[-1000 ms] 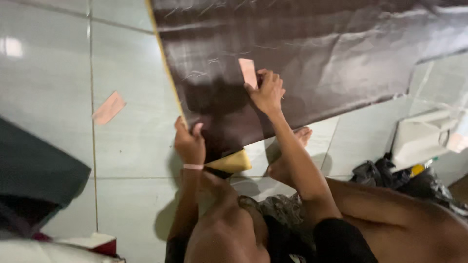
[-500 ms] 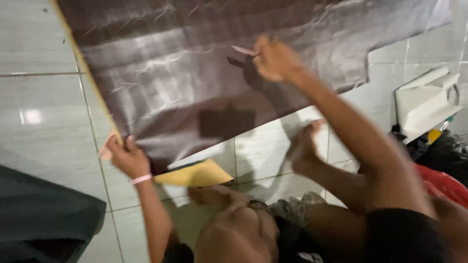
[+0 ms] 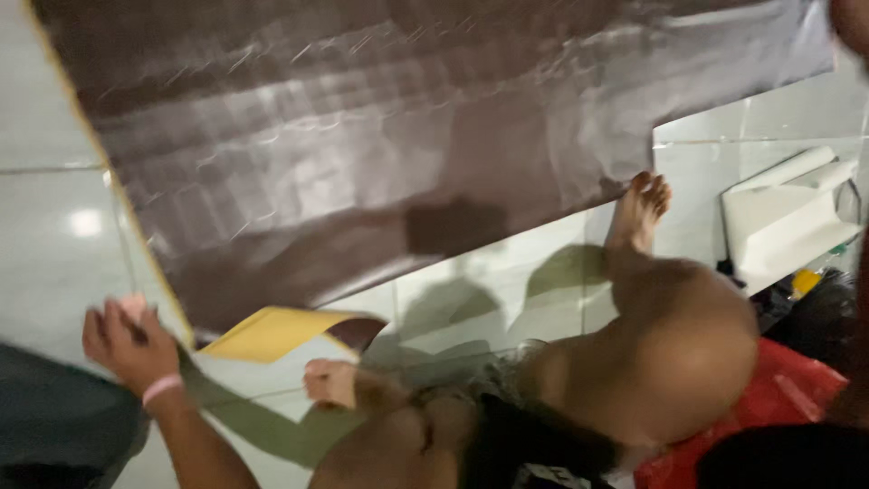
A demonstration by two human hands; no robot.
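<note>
A large glossy dark brown sheet [image 3: 407, 136] lies spread over the pale tiled floor [image 3: 54, 263]. Its yellow underside [image 3: 272, 330] shows where the near corner is folded over. My left hand [image 3: 127, 349], with a pink band on the wrist, grips the sheet's left edge close to that corner. Only a blurred bit of my right hand [image 3: 853, 23] shows at the top right corner, over the sheet's far right end; what it holds is hidden. My bent legs fill the lower middle, and one foot [image 3: 638, 213] touches the sheet's near edge.
A white folded and rolled sheet [image 3: 787, 217] lies at the right by some dark clutter. A red item [image 3: 783, 398] sits under my right leg. Dark cloth [image 3: 54, 426] lies at the lower left. My other foot [image 3: 330, 380] rests beside the folded corner.
My view has swung right and down. My right hand moved from the middle of the sheet out to the top right corner. My left hand stays at the sheet's left edge.
</note>
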